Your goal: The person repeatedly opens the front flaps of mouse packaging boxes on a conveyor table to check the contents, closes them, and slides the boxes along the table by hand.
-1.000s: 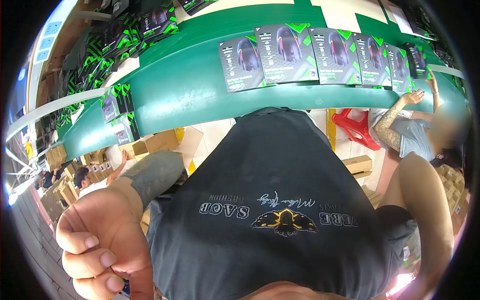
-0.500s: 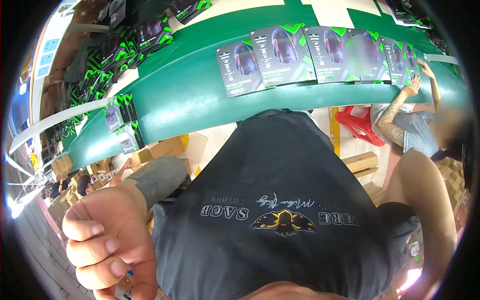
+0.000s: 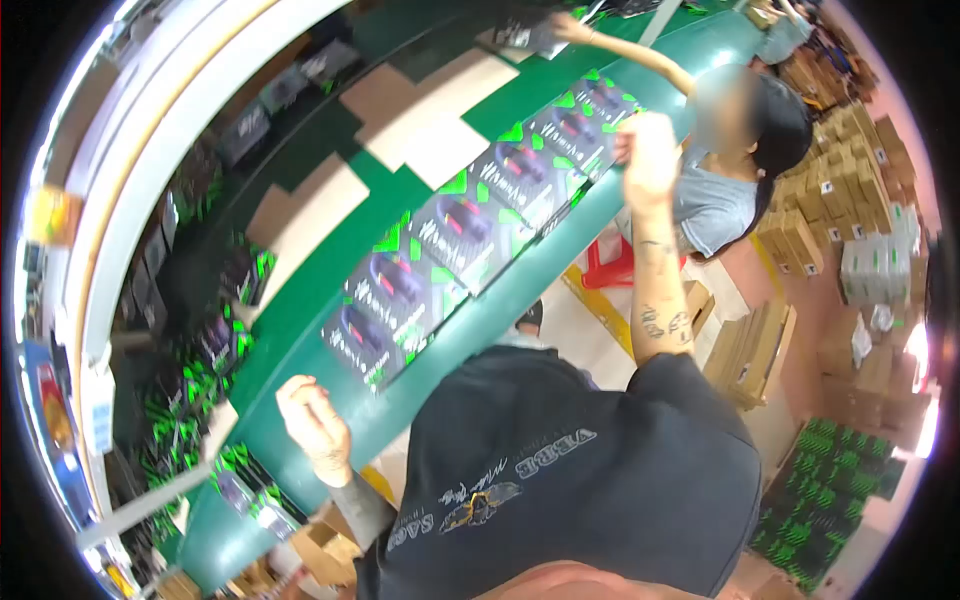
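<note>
Several black-and-green mouse boxes [image 3: 460,235], each printed with a computer mouse, lie in a slanting row on the green belt [image 3: 255,410]. My left hand [image 3: 314,420] hovers off the row's near left end, fingers loosely curled and nothing in them. At the far right end, my right hand [image 3: 650,160] is raised beside the last box [image 3: 610,100]. Its fingers look bent in; whether they touch that box or hold anything is hidden.
A co-worker in a grey shirt [image 3: 715,215] reaches over the belt at the far right, near a red stool [image 3: 608,265]. Beige sheets [image 3: 430,130] lie behind the row. Cartons [image 3: 835,185] and a stack of green-black boxes [image 3: 825,500] stand to the right.
My view has turned, so the row now slants. My left hand has moved from low near the camera out to the belt's edge. My right arm has risen and stretched towards the boxes.
</note>
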The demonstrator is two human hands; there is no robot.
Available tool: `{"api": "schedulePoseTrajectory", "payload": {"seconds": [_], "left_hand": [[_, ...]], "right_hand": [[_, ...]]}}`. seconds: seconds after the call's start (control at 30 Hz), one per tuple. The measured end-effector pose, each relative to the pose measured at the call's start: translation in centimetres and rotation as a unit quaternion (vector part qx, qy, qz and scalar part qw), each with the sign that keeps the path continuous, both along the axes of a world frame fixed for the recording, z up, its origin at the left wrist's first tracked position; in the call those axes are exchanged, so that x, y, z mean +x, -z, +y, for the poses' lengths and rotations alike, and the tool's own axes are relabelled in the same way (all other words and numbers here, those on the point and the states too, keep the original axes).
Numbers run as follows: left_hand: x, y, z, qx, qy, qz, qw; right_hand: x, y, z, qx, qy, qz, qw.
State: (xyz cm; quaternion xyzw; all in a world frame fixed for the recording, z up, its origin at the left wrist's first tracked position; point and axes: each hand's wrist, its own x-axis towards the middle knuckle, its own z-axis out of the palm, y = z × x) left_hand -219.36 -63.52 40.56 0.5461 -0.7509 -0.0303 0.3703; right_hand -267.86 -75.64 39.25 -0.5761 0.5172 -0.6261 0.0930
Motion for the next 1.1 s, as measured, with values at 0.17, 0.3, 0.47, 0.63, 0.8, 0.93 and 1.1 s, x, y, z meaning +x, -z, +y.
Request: {"api": "schedulePoseTrajectory", "payload": {"seconds": [0.17, 0.3, 0.47, 0.63, 0.8, 0.93, 1.1], "left_hand": [[1.4, 9.6, -1.4, 0.18, -0.068, -0.004, 0.981], [6.7, 19.2, -2.2, 0.24, -0.308, -0.014, 0.92], [4.0, 21.3, -4.6, 0.384, -0.278, 0.26, 0.841], [2.9, 23.6, -5.2, 0.353, -0.291, 0.359, 0.814], [0.6, 22.2, -5.0, 0.359, -0.233, 0.554, 0.714], [-1.1, 24.7, -4.9, 0.373, -0.228, 0.637, 0.634], [-4.6, 24.0, -6.2, 0.328, -0.182, 0.682, 0.627]], "right_hand": [[-7.4, 17.0, -3.2, 0.151, 0.117, 0.173, 0.966], [-11.9, 21.0, -6.3, 0.206, 0.196, 0.231, 0.931], [-18.0, 21.3, -13.6, 0.429, 0.122, 0.183, 0.876], [-18.6, 21.5, -15.3, 0.441, 0.052, 0.18, 0.878], [-19.5, 23.1, -15.4, 0.388, -0.031, 0.222, 0.894], [-19.1, 25.4, -16.4, 0.336, -0.115, 0.168, 0.92], [-20.1, 27.9, -14.7, 0.434, -0.088, -0.026, 0.896]]}}
